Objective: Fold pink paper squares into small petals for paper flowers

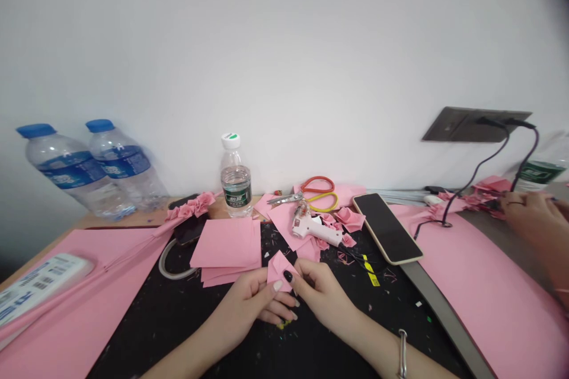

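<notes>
A small folded piece of pink paper (279, 267) is pinched between both my hands over the black mat. My left hand (255, 299) grips its lower left, thumb on top and the other fingers beneath. On its right edge my right hand (317, 287) presses with a dark-nailed thumb. Just beyond, to the left, lies a stack of square pink paper (226, 243). Ahead to the right is a white glue gun (315, 230), with folded pink paper flowers (350, 219) around it. Scissors (306, 192) with one red and one yellow handle lie behind the gun.
Water bottles (237, 189) stand along the wall. A phone (388, 228) lies right of the glue gun, and a roll of tape (165, 260) left of the stack. Cords hang from the wall socket (475, 124). Another person's hands (536, 225) work at the far right.
</notes>
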Demonstrator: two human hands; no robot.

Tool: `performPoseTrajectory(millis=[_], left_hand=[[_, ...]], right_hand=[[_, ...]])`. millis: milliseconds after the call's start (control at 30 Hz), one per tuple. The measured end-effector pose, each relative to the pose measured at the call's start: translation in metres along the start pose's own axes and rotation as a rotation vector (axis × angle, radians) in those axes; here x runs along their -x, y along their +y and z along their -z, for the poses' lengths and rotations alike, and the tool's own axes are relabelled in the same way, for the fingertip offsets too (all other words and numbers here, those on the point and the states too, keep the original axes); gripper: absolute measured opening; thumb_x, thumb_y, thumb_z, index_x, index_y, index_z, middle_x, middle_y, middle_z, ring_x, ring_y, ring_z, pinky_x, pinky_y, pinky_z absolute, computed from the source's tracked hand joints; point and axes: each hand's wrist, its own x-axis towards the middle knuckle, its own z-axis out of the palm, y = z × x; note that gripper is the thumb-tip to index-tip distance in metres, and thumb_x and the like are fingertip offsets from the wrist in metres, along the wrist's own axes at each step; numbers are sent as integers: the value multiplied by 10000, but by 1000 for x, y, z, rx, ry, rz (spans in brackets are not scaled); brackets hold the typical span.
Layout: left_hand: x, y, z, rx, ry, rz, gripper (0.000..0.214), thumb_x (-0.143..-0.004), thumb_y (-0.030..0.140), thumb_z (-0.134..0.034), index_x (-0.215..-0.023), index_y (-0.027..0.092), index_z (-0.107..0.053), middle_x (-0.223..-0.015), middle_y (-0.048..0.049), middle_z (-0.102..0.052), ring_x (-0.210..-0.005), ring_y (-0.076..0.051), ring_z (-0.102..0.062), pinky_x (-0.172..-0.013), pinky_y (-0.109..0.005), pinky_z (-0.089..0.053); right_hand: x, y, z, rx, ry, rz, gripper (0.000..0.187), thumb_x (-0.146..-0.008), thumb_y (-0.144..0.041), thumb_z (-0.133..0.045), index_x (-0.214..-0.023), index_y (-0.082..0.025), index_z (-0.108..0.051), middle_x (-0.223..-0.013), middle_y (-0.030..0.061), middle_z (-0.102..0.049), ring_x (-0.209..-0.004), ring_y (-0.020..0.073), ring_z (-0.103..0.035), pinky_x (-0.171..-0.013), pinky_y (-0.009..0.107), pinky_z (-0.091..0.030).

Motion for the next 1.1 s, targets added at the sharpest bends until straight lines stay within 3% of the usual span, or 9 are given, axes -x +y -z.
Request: performPoseTrajectory(millis=[1100], left_hand=[[0,1,-3,-58,-13,-31,304,-823,401,-515,-932,124,-577,-830,-97,-712,-687,-182,-694,-605,-251,-508]], right_hand=[[2,-1,-4,-125,-22,-36,321,-858,-282,-455,-576,-189,-334,-549,-63,-324,-508,85,-275,-478,220,-234]])
